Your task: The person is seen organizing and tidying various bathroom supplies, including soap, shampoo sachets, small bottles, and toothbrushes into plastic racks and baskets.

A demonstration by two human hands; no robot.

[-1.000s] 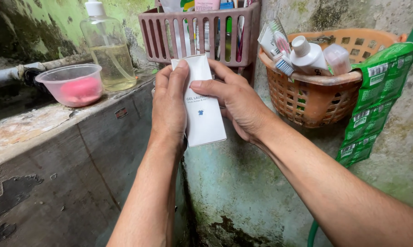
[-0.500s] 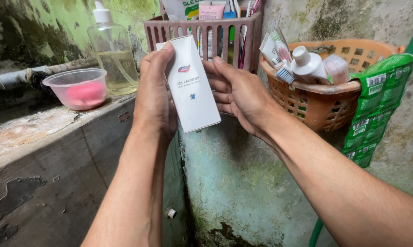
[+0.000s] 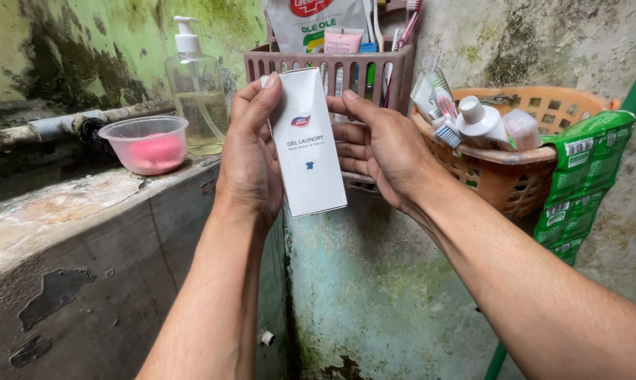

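White carton upright, long axis near vertical, pinched along its left edge by left hand; right hand half open behind, seemingly touching; slatted basket just beyond.

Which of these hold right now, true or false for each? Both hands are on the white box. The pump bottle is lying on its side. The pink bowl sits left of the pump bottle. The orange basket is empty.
1. Both hands are on the white box: true; the left hand grips its left edge, the right hand touches its right side.
2. The pump bottle lies on its side: false; it stands upright on the ledge.
3. The pink bowl sits left of the bottle: true.
4. The orange basket is empty: false; it holds tubes and brushes.
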